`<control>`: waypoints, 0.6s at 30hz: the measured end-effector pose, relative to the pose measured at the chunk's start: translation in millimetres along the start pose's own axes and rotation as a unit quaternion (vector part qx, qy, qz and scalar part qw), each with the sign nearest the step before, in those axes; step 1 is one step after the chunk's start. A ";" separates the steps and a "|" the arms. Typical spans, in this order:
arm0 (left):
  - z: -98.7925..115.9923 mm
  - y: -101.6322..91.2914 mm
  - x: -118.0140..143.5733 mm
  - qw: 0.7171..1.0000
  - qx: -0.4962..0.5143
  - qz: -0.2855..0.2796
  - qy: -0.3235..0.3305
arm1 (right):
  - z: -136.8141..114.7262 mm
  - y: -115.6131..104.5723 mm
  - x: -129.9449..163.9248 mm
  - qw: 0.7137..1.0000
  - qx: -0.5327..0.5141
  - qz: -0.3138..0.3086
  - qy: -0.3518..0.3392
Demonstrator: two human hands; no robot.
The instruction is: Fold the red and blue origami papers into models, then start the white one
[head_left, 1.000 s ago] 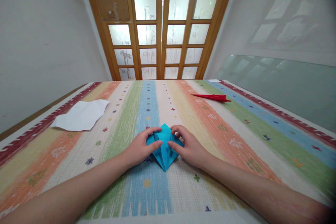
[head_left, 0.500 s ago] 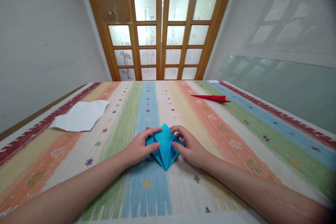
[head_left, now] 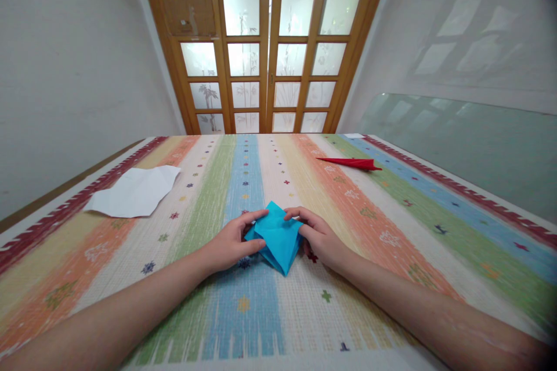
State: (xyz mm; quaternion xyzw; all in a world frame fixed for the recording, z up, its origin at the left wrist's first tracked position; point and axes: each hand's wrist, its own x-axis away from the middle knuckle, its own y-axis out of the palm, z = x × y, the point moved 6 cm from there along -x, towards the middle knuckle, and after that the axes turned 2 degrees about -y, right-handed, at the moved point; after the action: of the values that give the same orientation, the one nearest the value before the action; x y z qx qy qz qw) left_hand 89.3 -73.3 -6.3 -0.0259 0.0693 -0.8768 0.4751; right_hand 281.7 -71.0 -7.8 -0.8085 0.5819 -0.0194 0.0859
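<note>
Near the front middle of the table, a folded sheet of blue origami paper (head_left: pixel 281 240) is between my two hands. It has a diamond-like outline with several layers, and its lower point faces me. My left hand (head_left: pixel 237 239) grips its left side, thumb on top and index finger along the upper left edge. On the right side, my right hand (head_left: pixel 317 235) holds the paper with bent fingers; the index finger rests near the upper right edge, and the thumb is partly hidden at the right corner.
A creased white sheet of paper (head_left: pixel 134 191) lies on the left of the striped tablecloth (head_left: pixel 217 185). Farther back on the right is a narrow folded red paper (head_left: pixel 352 163). A glass-paned wooden door (head_left: pixel 270 52) stands beyond the table, with walls on both sides.
The blue paper has turned slightly, its lower point shifting right. Its front flap now spreads wider toward the right, and my right thumb has moved off its face. My left hand stays nearly still.
</note>
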 end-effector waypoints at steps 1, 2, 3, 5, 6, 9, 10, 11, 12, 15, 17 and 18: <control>-0.2 0.0 0.0 1.000 -0.002 0.000 0.000 | 1.5 -0.3 -0.5 1.000 -0.010 0.000 0.008; -0.3 0.0 -0.1 1.000 -0.002 0.000 0.001 | 2.5 -0.8 -0.9 1.000 -0.018 0.001 0.013; -0.3 0.0 -0.1 1.000 -0.001 -0.001 0.002 | 3.0 -1.2 -1.3 1.000 -0.023 0.002 0.014; 0.2 0.3 -0.2 1.000 0.004 -0.004 0.006 | 2.8 -1.6 -2.0 0.999 -0.031 0.001 0.012; 0.6 0.3 -0.2 1.000 0.006 -0.005 0.008 | 2.2 -1.4 -2.2 0.999 -0.035 0.000 0.009; 1.5 -0.3 -0.3 1.000 0.013 0.005 0.007 | 0.1 -0.2 -2.7 0.999 -0.047 -0.005 0.003; 1.5 -0.6 -0.2 1.000 0.017 0.011 0.005 | -0.4 0.2 -2.8 0.999 -0.048 -0.005 0.000; 1.4 -0.9 -0.1 1.000 0.021 0.016 0.003 | -1.0 0.5 -2.7 0.999 -0.047 -0.004 -0.003; 1.4 -1.2 0.1 0.999 0.024 0.021 0.002 | -1.6 0.9 -2.6 0.999 -0.042 -0.003 -0.008; 0.7 -2.0 0.7 0.999 0.026 0.032 -0.002 | -3.6 2.4 -2.0 0.999 -0.023 -0.008 -0.027; -0.2 -3.1 1.3 0.999 0.028 0.039 -0.004 | -5.2 3.4 -1.6 0.999 -0.015 -0.013 -0.039; -0.8 -4.0 1.6 0.999 0.028 0.043 -0.006 | -5.9 3.9 -1.5 0.999 -0.012 -0.015 -0.043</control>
State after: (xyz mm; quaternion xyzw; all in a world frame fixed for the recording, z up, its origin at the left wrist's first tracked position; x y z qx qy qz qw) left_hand 85.0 -72.4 -6.6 -0.0147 0.0427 -0.8568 0.5136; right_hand 276.8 -71.6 -2.5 -0.8182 0.5656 0.0213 0.1006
